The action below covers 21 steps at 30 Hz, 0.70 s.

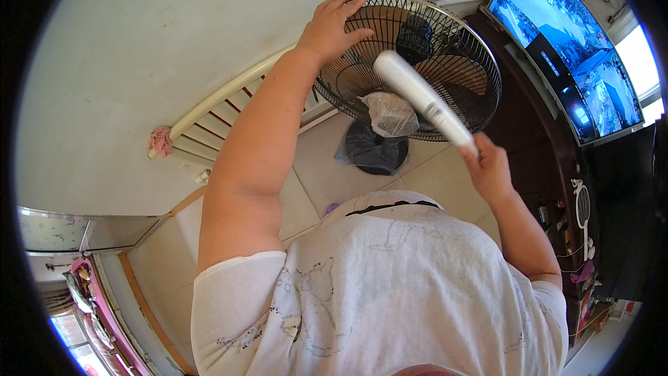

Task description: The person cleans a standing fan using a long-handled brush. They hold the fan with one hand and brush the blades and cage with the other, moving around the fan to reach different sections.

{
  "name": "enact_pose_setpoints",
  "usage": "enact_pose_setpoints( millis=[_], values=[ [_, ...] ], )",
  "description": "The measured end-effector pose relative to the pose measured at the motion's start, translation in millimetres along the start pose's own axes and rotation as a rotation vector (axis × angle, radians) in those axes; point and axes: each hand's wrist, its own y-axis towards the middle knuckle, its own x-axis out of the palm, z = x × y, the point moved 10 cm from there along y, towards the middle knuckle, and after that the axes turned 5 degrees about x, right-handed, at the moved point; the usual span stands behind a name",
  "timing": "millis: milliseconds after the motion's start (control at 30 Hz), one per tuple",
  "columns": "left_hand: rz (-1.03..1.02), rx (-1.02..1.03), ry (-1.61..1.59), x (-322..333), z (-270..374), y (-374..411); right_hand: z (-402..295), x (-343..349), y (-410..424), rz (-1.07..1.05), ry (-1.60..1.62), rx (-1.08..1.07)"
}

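A pedestal fan's black wire guard (360, 81) stands before me, with brown blades behind the wires. My left hand (334, 28) holds the guard at its upper left rim, fingers over the edge and thumb on the wires. My right hand (488, 167) grips one end of a long white handheld appliance (422, 96), blurred by motion. Its rounded far end is in front of the guard; whether it touches the wires I cannot tell. A clear plastic bag (391, 114) covers a part below the guard. On the floor, the round black fan base (377, 149) is wrapped in thin plastic.
A cream radiator (229, 109) runs along the wall at left, a pink cloth (160, 141) on its end. At right, a dark wooden cabinet (532, 115) stands below a lit television (569, 52). A white racket-shaped object (582, 209) hangs by the cabinet. Pale tiles (313, 167) cover the floor.
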Motion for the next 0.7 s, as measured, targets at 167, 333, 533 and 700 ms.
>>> enact_pose_setpoints(
  millis=[167,333,533,700],
  values=[
    [-0.029,-0.002,-0.031,4.3,6.4,5.0,34.6,40.5,7.3,-0.087,-0.344,-0.025],
    [-0.046,-0.055,0.001,-2.0,3.9,-2.0,18.6,24.8,-10.2,-0.108,-0.207,0.027],
    [-0.051,-0.016,-0.030,-2.1,9.6,-0.1,82.2,36.5,1.3,-0.012,-0.273,0.072],
    [-0.052,-0.051,-0.043,-8.0,12.9,1.0,64.7,31.9,-15.6,-0.064,-0.091,0.094]
  ],
)
